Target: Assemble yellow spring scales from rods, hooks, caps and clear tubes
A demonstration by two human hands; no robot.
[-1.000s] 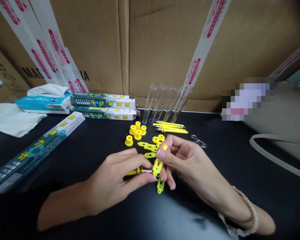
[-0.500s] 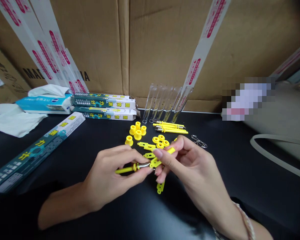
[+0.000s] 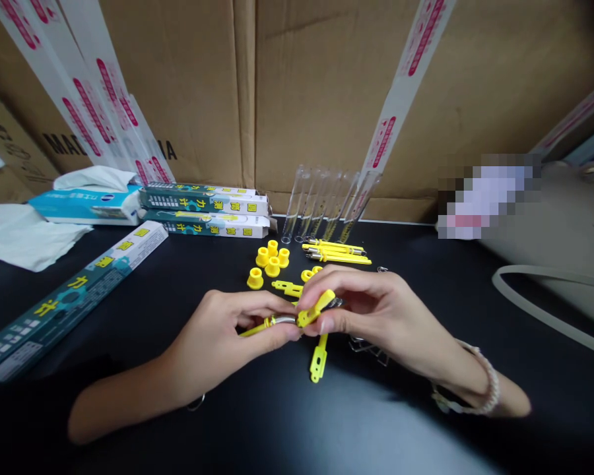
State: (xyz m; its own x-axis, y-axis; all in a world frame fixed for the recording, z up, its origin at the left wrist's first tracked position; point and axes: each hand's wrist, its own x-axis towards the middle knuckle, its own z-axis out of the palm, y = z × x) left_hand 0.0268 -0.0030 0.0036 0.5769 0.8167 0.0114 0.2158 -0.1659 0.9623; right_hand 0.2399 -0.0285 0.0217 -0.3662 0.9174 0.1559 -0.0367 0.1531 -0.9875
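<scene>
My left hand (image 3: 222,340) pinches a yellow rod (image 3: 255,327) that carries a metal spring (image 3: 284,319), its tip pointing right. At that tip my right hand (image 3: 381,307) grips a yellow slotted plastic strip (image 3: 311,315) between thumb and fingers. The strip's end meets the spring's end; whether they are hooked together I cannot tell. Below the fingers lies another slotted strip (image 3: 319,361), and one more strip (image 3: 286,287) shows behind. Yellow rings (image 3: 307,276) are partly covered by my right hand. Metal wire hooks (image 3: 369,347) lie beneath my right wrist.
Several yellow flanged caps (image 3: 272,266) stand behind the hands, beside yellow rods with springs (image 3: 341,256). Clear tubes (image 3: 321,204) stand against the big carton (image 3: 188,79). Printed boxes (image 3: 205,203), one long box (image 3: 79,290) and a tissue pack (image 3: 86,204) are left; a pale bag (image 3: 569,251) is right.
My right hand has turned over and lowered, with its knuckles now on top and the strip tilted more upright. It now covers most of the rings. My left hand has barely moved.
</scene>
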